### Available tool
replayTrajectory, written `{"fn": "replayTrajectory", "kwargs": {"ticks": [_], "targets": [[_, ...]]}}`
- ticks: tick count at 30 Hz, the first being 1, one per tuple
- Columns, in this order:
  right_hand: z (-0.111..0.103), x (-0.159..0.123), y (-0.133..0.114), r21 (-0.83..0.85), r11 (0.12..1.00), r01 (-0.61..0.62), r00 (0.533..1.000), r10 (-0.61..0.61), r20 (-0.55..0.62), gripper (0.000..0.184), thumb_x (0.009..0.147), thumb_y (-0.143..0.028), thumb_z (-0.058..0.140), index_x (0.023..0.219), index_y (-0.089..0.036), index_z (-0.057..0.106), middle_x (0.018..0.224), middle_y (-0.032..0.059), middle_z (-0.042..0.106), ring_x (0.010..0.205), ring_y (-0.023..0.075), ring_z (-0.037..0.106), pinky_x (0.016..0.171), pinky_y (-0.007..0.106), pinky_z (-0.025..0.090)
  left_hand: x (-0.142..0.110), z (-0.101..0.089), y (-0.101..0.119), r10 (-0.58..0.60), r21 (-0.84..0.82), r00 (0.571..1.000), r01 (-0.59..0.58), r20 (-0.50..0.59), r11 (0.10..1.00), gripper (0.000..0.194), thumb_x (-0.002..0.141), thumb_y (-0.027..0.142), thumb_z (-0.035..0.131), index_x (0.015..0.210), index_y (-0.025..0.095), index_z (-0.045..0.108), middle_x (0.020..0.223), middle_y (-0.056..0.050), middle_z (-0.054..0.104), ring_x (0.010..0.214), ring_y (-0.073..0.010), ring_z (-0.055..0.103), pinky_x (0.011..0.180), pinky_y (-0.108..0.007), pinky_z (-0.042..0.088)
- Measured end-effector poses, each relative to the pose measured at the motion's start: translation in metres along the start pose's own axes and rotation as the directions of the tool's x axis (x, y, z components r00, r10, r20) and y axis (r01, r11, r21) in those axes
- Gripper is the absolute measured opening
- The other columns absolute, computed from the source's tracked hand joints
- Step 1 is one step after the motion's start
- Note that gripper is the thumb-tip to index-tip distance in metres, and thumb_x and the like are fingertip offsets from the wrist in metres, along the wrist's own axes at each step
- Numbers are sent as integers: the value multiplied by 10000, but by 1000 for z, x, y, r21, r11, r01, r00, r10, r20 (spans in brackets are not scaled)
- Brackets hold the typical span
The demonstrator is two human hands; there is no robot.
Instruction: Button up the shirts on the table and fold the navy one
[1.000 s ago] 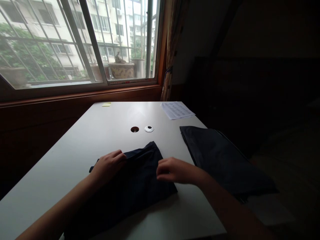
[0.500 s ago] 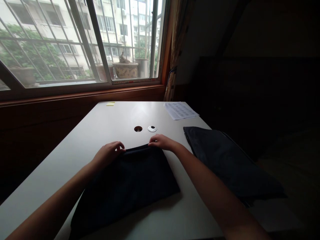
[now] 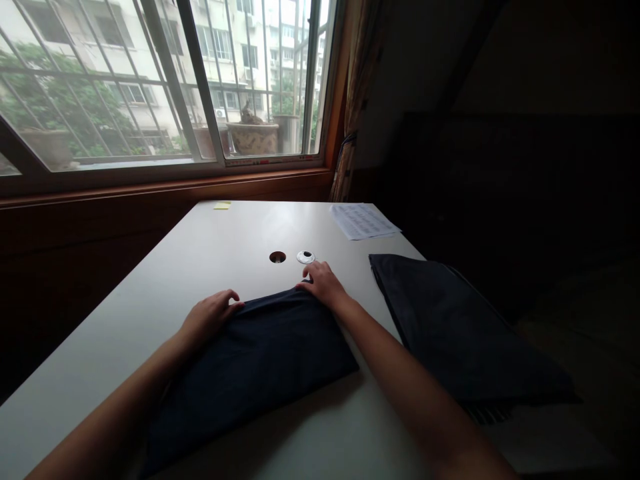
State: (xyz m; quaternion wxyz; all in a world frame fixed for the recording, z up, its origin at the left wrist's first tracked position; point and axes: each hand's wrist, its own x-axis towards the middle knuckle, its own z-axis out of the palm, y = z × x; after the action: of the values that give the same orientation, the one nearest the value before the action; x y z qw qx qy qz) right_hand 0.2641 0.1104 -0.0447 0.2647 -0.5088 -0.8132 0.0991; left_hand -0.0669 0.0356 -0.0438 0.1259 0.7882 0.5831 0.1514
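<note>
A folded dark navy cloth point(image 3: 270, 353), perhaps a garment, lies on the white table point(image 3: 165, 280) in front of me. My left hand point(image 3: 213, 313) is at its far left corner, fingers curled and thumb on the edge; the index finger arches a little above the fabric. At the far right corner my right hand point(image 3: 323, 283) pinches the edge, and a small peak of cloth stands up between thumb and fingers. Between the hands the far edge runs fairly straight. Both forearms cover parts of the cloth's sides.
A second folded dark cloth point(image 3: 460, 327) lies along the table's right side. Papers point(image 3: 364, 221) are at the far right corner, a yellow sticky note point(image 3: 223, 205) at the far left. A round cable hole point(image 3: 277, 257) and its white cover point(image 3: 305, 257) are beyond my hands.
The cloth's far edge has flattened, and its upper face now looks smoother and lighter. My left hand has shifted slightly left and down; my right hand has turned more upright at the corner.
</note>
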Motion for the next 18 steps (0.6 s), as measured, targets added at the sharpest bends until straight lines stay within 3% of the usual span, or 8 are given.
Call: {"fn": "replayTrajectory", "kwargs": {"ticks": [4, 7, 9, 14, 18], "targets": [[-5, -28, -26, -69, 990, 122, 991, -126, -48, 189, 917, -320, 638, 1080, -223, 643, 1132, 104, 588, 1098, 276, 476, 978, 440, 417, 1, -10, -4, -26, -51, 996, 31, 88, 998, 361, 934, 556, 446, 955, 238, 617, 874, -43, 688, 803, -235, 645, 675, -297, 445], [-4, -60, -45, -86, 943, 322, 947, -319, 51, 303, 915, -378, 645, 1182, -238, 621, 1231, 100, 573, 1159, 279, 471, 1021, 452, 405, 1, -13, -9, -27, -132, 994, 41, 108, 990, 328, 931, 521, 453, 971, 238, 614, 852, -32, 687, 779, -222, 644, 677, -292, 452], [-1, -82, -54, -48, 919, 391, 916, -383, 123, 311, 928, -392, 629, 1206, -251, 622, 1288, 87, 565, 1219, 272, 460, 1092, 468, 354, 0, -14, -13, -28, -171, 993, 48, 116, 984, 314, 924, 503, 464, 980, 238, 624, 862, -31, 690, 776, -215, 644, 687, -292, 459], [-10, -123, -57, 72, 938, 339, 906, -346, 243, 502, 882, -582, 620, 1313, -326, 583, 1424, 60, 514, 1385, 303, 354, 1194, 505, 224, -3, -19, -23, -49, -214, 980, 91, 194, 973, 305, 899, 494, 502, 962, 233, 646, 945, -53, 705, 829, -228, 660, 711, -306, 485], [-25, -146, -46, 70, 985, 160, 950, -173, 261, 604, 809, -597, 693, 1357, -388, 545, 1475, 57, 465, 1405, 351, 327, 1166, 543, 284, -6, -25, -26, -47, -245, 962, 115, 268, 963, 320, 884, 503, 508, 959, 226, 649, 929, -61, 706, 818, -237, 666, 703, -315, 505]]}}
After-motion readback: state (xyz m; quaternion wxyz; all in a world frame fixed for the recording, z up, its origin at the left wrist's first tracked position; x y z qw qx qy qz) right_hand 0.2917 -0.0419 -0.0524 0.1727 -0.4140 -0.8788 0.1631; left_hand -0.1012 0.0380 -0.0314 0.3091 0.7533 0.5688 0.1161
